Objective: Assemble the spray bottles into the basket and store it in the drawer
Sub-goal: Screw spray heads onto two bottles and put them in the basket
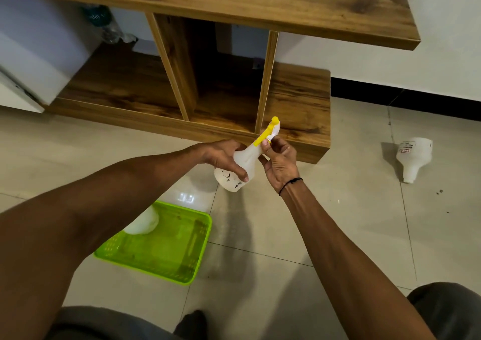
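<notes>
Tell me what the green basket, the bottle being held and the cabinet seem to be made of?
Green basket: glossy moulded plastic, going by its slotted walls and bright sheen. Bottle: milky, translucent plastic with a yellow plastic sprayer. Cabinet: wood-grain surface, probably laminate over board, with pale edge strips.

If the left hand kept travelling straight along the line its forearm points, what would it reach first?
The left hand already grips the spray bottle, pointing up-right. Next along that line is probably the right hand at the yellow spray head, then the wooden cabinet; depth is uncertain.
</notes>
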`<state>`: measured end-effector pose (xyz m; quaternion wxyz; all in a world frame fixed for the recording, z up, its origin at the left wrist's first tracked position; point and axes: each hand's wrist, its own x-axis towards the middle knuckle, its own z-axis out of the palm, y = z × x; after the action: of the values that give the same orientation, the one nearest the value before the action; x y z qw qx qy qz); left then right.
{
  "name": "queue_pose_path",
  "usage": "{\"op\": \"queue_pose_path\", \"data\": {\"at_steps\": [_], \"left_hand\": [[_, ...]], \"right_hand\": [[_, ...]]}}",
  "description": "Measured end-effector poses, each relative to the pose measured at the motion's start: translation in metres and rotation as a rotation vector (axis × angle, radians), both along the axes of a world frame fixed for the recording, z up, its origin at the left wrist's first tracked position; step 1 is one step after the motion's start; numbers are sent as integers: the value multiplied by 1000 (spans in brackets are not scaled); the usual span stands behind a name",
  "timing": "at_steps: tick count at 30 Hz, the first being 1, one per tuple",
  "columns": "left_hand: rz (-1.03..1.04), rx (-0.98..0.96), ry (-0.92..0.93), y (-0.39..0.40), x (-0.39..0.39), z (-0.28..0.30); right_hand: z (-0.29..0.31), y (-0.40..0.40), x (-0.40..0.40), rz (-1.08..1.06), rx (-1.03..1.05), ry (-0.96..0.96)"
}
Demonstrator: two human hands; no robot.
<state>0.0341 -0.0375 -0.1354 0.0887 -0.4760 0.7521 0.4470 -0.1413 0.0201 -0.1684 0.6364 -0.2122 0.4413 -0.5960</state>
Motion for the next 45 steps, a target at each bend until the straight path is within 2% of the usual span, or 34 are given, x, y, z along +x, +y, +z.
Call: {"op": "queue_pose_path", "data": {"at_steps": [3, 5, 8, 10, 15, 18, 21, 23, 25, 26, 28, 34, 37, 42, 43, 45], "left_hand": [[32, -124, -26, 0, -1, -5], [49, -232, -107, 1, -1, -8], [82, -557, -280, 7, -6, -18], [151, -728, -309, 14, -13, -24], [240, -854, -283, 22, -22, -30], [252, -817, -219, 18, -16, -20], [410, -654, -23, 14, -6, -10], [577, -347, 147, 10, 2, -8], [762, 108, 301, 8, 14, -4], [793, 274, 329, 8, 21, -2], [775, 400, 344, 9, 35, -4], [723, 277, 512, 10, 51, -19], [664, 60, 526, 12, 51, -20], [561, -343, 401, 16, 47, -22], [584, -353, 427, 16, 46, -21], [720, -206, 547, 15, 44, -13]], "right_hand": [[3, -3, 4, -4, 4, 65], [4, -5, 6, -34, 7, 103], [1, -7, 8, -75, 13, 158], [0, -8, 10, -113, 23, 157], [-3, -13, 13, -205, 21, 81], [-5, -16, 6, -241, 52, -31], [-3, -22, 0, -277, 68, -135], [-2, -26, 1, -276, 57, -167], [-1, -27, 6, -249, 45, -178], [-1, -27, 7, -232, 43, -180], [-1, -25, 11, -199, 46, -186], [-5, -16, 12, -140, 82, -156], [-6, -10, 11, -128, 114, -155], [-3, -11, 20, -189, 113, -130], [-2, -14, 21, -215, 108, -129], [0, -18, 22, -243, 97, -140]]}}
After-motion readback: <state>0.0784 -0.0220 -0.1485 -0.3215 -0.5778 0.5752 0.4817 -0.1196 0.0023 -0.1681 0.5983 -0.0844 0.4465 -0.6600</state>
